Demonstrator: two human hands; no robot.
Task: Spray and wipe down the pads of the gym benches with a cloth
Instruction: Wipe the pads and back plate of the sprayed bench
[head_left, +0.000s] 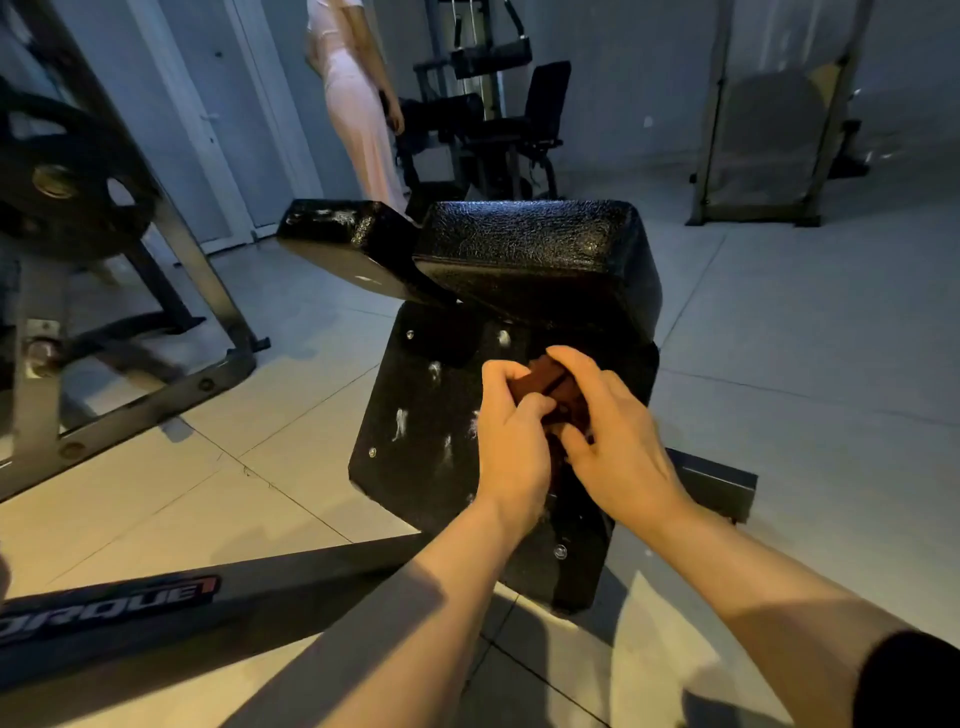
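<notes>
Both bare forearms reach forward from the lower edge of the view and converge, bringing the hands together. The left hand (511, 415) has its fingers curled inward, knuckles up, pinching a brown cloth (550, 379). The right hand (610, 431) lies just beside it, fingers bent over the same cloth, thumb tucked toward the left hand.
</notes>
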